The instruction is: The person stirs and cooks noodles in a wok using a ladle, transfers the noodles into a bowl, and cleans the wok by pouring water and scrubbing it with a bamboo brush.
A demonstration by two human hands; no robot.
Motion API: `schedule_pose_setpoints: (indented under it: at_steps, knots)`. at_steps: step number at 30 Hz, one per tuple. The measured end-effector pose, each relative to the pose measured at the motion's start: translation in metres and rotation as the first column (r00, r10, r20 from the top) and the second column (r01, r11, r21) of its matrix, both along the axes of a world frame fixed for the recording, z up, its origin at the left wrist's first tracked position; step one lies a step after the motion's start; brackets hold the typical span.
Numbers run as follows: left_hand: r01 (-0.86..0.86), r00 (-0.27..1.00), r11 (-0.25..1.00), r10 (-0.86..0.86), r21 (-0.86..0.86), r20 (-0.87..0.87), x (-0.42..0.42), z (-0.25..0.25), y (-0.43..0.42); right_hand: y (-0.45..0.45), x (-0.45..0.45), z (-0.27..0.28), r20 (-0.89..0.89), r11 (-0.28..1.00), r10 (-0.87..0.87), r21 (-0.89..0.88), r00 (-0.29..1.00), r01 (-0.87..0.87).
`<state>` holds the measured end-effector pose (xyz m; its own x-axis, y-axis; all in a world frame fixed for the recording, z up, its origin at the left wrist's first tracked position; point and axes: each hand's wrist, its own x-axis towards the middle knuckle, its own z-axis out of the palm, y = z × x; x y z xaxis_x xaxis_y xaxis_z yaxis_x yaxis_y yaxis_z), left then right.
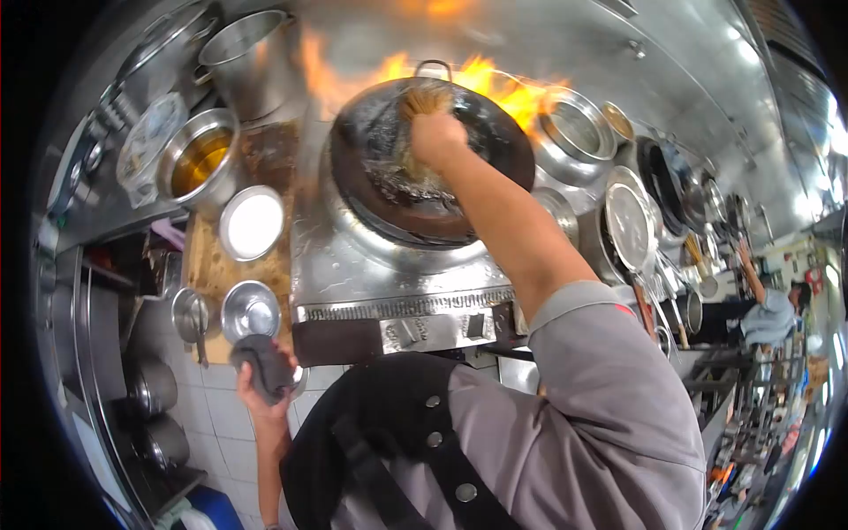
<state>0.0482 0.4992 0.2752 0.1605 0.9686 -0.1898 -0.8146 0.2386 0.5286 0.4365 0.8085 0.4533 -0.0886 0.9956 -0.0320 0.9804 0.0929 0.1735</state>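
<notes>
My right hand [438, 140] is closed round a bamboo brush [426, 99], whose bristles lie against the inside of a large dark wok [371, 168]. Wet, shiny patches show on the wok's surface, and orange flames rise behind its far rim. Lower left, my left hand [262, 393] grips a folded dark grey cloth [265, 367], with fingers wrapped round its edges. Just above the cloth sits a small metal bowl [251, 311] on a wooden board [208, 256].
Left of the wok stand a pot of amber liquid [200, 163], a bowl of white contents [252, 223] and a tall steel pot [252, 66]. Pots [579, 132] and strainers [629, 225] line the right. Another person [767, 318] stands far right with an arm raised.
</notes>
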Motion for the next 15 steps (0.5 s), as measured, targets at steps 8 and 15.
schedule_pose_setpoints:
  at_steps: [8,15]
  knots:
    - [0.093,0.979,0.973,-0.051,-0.212,0.197,0.011,-0.036,-0.041,0.006,-0.002,-0.018,-0.104,0.997,-0.048,0.062,0.993,0.054]
    - [-0.003,0.997,0.971,-0.015,-0.239,-0.077,0.003,-0.006,-0.023,-0.018,-0.033,0.010,-0.008,0.999,0.026,-0.028,1.000,-0.027]
